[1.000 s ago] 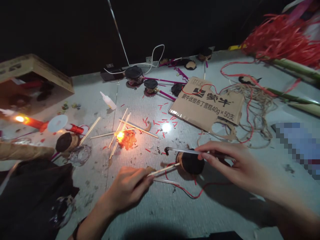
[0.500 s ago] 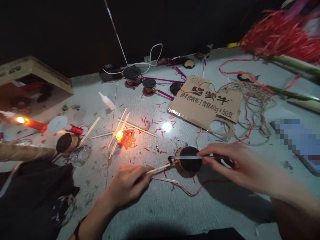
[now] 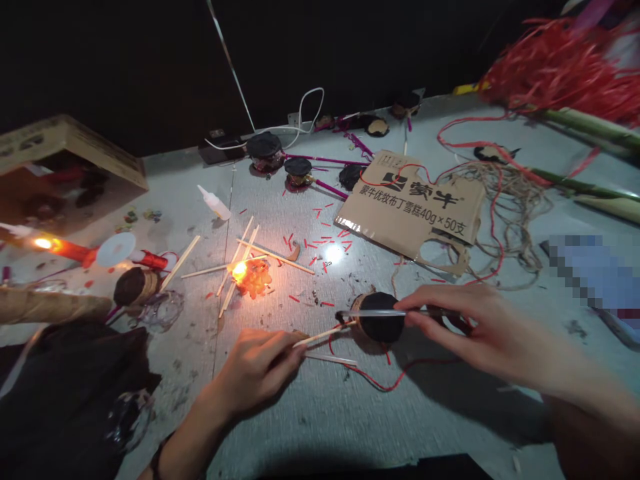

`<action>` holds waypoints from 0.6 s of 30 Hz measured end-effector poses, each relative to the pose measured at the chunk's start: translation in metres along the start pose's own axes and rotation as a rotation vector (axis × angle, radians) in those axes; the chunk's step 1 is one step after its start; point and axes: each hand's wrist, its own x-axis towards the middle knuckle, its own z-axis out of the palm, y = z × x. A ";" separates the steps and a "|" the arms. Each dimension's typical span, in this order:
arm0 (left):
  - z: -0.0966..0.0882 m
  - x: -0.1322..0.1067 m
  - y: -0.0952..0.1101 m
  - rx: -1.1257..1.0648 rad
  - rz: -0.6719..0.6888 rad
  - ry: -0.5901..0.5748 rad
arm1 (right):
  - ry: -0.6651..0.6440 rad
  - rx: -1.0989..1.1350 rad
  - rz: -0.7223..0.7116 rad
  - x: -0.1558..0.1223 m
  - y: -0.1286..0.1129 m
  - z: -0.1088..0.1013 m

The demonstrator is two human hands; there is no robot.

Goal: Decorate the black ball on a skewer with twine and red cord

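Here, pinches a thin pale wooden stick [image 3: 323, 335] between thumb and forefinger of the left hand [image 3: 255, 377], fingers pressed together on its near end, and aims its far tip at the left edge of a small round black-topped drum wrapped in twine [image 3: 383, 327], set on the grey desk [image 3: 350, 420] between the two hands. Grips a slim translucent rod [image 3: 370, 313] in the right hand [image 3: 480, 333], thumb and fingers closed on its right end, and lays it level across the drum's top with its darkened tip by the wooden stick's tip. Reads as the step of fixing stick to drum at that one spot; cannot tell whether the two tips touch or sit just beside each other. Shows a thin red cord [image 3: 380, 383] looping out from under the drum toward the near edge. Shows also, off to the left and well apart from both hands, a small orange flame [image 3: 247, 273] among loose wooden sticks [image 3: 265, 252], and beyond the drum a printed brown cardboard sheet [image 3: 415, 210]. Calls next, as a judgement, for steady wrists and both tips held at the drum's edge without nudging the drum.
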 end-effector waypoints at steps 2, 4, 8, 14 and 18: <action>0.000 0.000 0.000 -0.002 -0.001 -0.002 | 0.066 0.005 0.003 0.000 -0.002 -0.002; 0.001 0.001 0.001 0.007 0.014 0.024 | 0.103 0.017 0.002 0.000 -0.004 -0.005; 0.001 0.004 0.003 0.044 0.026 0.152 | 0.116 0.024 0.001 0.001 -0.004 -0.008; 0.001 0.004 0.001 0.059 0.004 0.187 | 0.126 -0.001 0.007 0.002 -0.001 -0.002; 0.002 0.004 -0.001 0.097 0.008 0.159 | 0.108 -0.025 -0.016 0.005 0.001 0.006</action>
